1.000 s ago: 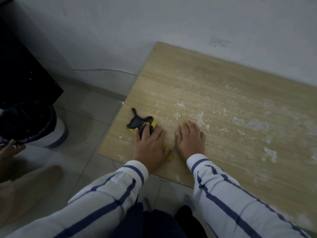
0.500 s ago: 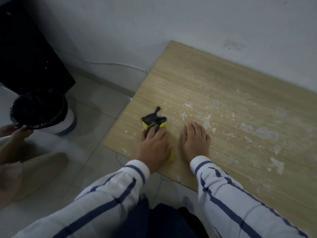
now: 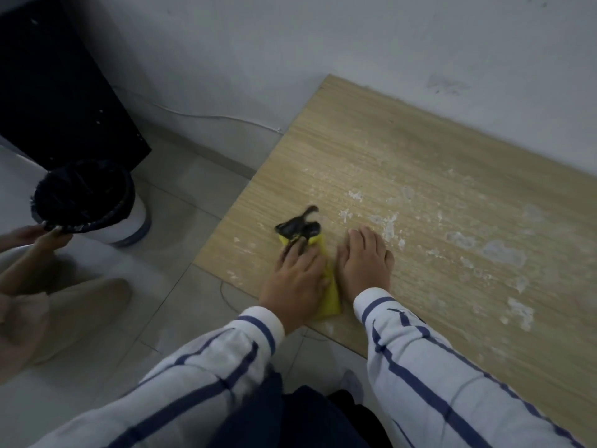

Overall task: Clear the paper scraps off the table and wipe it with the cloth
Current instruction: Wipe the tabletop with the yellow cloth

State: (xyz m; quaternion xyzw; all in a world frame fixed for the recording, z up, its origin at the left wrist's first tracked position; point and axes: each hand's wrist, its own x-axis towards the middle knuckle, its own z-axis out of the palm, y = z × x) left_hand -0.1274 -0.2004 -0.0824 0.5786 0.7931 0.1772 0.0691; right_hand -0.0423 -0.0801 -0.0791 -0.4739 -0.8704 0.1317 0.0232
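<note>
One cloth [image 3: 332,295], long axis toward wall [image 3: 355,43]

A plain, dim indoor room is shown; home or office cannot be told. It is marked by a scuffed white wall [image 3: 290,43], a grey tiled floor [image 3: 181,221], a wood-grain table [image 3: 420,150] set against the wall, a black-lined waste bin [image 3: 135,218] and a black cabinet [image 3: 55,82]
</note>
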